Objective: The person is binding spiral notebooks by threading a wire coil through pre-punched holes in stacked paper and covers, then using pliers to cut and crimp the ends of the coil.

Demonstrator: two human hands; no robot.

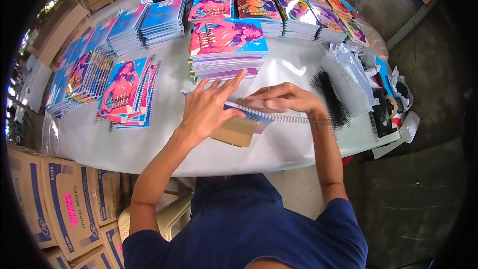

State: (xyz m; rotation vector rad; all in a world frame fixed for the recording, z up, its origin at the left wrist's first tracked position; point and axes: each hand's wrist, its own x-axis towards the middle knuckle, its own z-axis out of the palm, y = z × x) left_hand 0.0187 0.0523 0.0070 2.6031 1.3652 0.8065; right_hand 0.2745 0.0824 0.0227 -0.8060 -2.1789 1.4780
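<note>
Near the table's front edge, my left hand [205, 109] grips a notebook [259, 115] by its bound edge, thumb in front and fingers spread over the far side. A thin spiral coil [294, 118] runs along that edge and sticks out to the right, past my right wrist. My right hand [289, 98] is bent over the coil with thumb and fingers close together; its fingertips are slightly blurred. Below the notebook shows a brown cardboard-coloured block [231, 133]; whether it is part of the notebook I cannot tell.
Beyond my hands stands a tall notebook stack [229, 42], with more stacks [162, 20] behind. Coil-bound notebooks [124, 89] lie at left. Loose black coils [331, 97] and a paper-wrapped coil bundle [351, 77] lie at right. Cartons [74, 204] are piled lower left beside a chair [174, 214].
</note>
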